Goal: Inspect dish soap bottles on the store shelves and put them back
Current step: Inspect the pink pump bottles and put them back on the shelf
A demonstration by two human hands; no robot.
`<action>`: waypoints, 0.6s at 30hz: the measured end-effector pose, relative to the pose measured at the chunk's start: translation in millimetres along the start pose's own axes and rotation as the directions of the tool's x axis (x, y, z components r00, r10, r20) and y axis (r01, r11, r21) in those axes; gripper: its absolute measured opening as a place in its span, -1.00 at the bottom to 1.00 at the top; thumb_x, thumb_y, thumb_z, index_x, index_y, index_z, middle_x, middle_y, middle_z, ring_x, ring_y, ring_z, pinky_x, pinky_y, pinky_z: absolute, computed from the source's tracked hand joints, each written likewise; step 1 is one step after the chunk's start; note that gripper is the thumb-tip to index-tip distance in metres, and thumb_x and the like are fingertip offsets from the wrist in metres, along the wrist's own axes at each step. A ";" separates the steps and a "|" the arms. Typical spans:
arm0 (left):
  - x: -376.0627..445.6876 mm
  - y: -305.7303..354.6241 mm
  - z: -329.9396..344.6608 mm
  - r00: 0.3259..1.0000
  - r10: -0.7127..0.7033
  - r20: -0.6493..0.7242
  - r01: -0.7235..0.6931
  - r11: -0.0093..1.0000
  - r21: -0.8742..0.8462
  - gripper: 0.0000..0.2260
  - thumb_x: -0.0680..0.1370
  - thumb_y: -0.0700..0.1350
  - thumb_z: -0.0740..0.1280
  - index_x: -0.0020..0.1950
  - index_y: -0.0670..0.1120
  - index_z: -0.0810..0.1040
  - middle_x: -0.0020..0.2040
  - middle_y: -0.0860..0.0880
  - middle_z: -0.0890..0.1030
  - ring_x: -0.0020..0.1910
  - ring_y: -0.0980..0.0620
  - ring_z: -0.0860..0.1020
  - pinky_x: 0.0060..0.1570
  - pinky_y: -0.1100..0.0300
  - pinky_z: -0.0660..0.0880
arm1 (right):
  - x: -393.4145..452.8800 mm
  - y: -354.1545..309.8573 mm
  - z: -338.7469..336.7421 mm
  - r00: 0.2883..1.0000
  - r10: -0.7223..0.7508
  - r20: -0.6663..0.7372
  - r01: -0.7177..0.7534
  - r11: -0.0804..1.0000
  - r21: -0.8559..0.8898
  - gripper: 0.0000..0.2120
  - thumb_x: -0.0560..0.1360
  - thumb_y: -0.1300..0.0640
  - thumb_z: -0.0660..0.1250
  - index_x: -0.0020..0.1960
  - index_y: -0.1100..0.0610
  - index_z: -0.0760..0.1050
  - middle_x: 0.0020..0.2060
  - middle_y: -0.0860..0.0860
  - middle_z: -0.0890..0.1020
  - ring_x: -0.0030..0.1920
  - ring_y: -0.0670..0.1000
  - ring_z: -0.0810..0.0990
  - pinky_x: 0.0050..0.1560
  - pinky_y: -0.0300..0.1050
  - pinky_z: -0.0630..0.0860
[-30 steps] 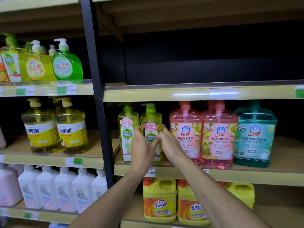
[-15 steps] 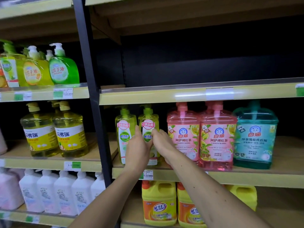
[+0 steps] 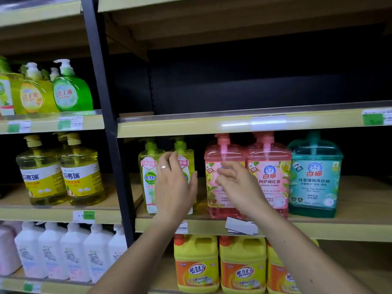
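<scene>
Both hands raised before shelved dish soap bottles

The left hand (image 3: 175, 187), fingers loosely spread, covers a yellow-green pump bottle (image 3: 186, 158); the right hand (image 3: 237, 183), relaxed and empty, hovers before a pink square pump bottle (image 3: 224, 153).

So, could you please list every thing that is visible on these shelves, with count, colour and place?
Slim pump bottles: two, yellow-green, middle shelf, behind left hand.
Pink pump bottles: two, middle shelf, centre.
Teal pump bottle: one, right of pink.
Yellow pump bottles: two in front, left bay, middle shelf.
Hand-soap bottles: several, green and yellow, upper left.
White bottles: a row, lower left.
Yellow jugs: three, lower shelf.
Left hand: open.
Right hand: open, before a pink bottle.
</scene>
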State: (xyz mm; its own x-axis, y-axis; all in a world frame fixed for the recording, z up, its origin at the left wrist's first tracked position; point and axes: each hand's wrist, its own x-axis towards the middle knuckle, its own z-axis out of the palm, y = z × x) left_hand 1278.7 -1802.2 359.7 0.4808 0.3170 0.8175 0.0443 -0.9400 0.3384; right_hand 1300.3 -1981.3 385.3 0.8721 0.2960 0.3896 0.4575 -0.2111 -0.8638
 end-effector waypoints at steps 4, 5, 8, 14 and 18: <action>24.3 -14.0 0.1 0.985 -0.105 0.140 0.096 0.993 0.070 -0.09 0.58 0.35 0.40 0.71 -0.16 0.15 0.66 -0.15 0.28 0.56 -0.21 0.39 0.21 -0.16 0.60 | -0.9 7.8 -18.5 0.998 -0.028 -0.053 0.023 0.994 -0.103 -0.59 0.63 0.15 0.38 0.47 0.06 0.48 0.38 -0.05 0.61 0.21 -0.06 0.62 0.30 -0.01 0.57; 29.2 -17.1 0.2 0.979 -0.113 0.169 0.097 0.990 0.101 -0.04 0.56 0.42 0.36 0.73 -0.14 0.11 0.68 -0.13 0.27 0.56 -0.19 0.41 0.17 -0.15 0.62 | -0.2 9.6 -21.2 0.996 -0.051 -0.075 0.040 0.989 -0.144 -0.59 0.63 0.13 0.39 0.46 0.05 0.48 0.37 -0.05 0.59 0.19 -0.05 0.62 0.24 -0.05 0.55; 38.9 -23.4 1.7 0.965 -0.090 0.246 0.042 0.980 0.194 -0.02 0.55 0.48 0.31 0.72 -0.12 0.11 0.70 -0.11 0.23 0.50 -0.19 0.50 0.04 -0.11 0.64 | 3.3 12.5 -23.2 0.982 -0.150 -0.115 0.113 0.953 -0.282 -0.54 0.63 0.12 0.38 0.50 0.04 0.40 0.46 -0.06 0.43 0.06 -0.09 0.65 0.11 -0.09 0.51; 43.3 -34.2 -0.3 0.960 -0.073 0.271 0.028 0.986 0.165 -0.05 0.57 0.45 0.31 0.73 -0.12 0.10 0.72 -0.11 0.19 0.51 -0.19 0.50 0.07 -0.09 0.63 | 17.1 14.4 -19.6 0.993 -0.116 -0.007 0.103 0.905 -0.414 -0.18 0.67 0.04 0.34 0.75 0.00 -0.08 0.73 -0.18 -0.16 0.53 0.09 0.47 0.53 0.13 0.40; 28.5 -13.7 -3.0 0.985 -0.020 0.170 -0.010 0.985 0.174 -0.16 0.65 0.33 0.29 0.72 -0.17 0.10 0.67 -0.20 0.19 0.02 -0.24 0.70 -0.31 0.03 0.53 | 18.3 18.8 -18.8 0.993 -0.120 0.010 0.113 0.896 -0.429 -0.16 0.68 0.10 0.33 0.76 0.01 -0.13 0.73 -0.15 -0.18 0.63 0.08 0.33 0.60 0.09 0.28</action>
State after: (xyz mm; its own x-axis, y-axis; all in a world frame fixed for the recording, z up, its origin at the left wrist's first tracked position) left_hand 1289.1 -1780.0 379.8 0.6218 0.3095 0.7194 0.1911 -0.9508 0.2440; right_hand 1328.1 -1997.3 382.3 0.8091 0.3282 0.4875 0.5828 -0.5556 -0.5930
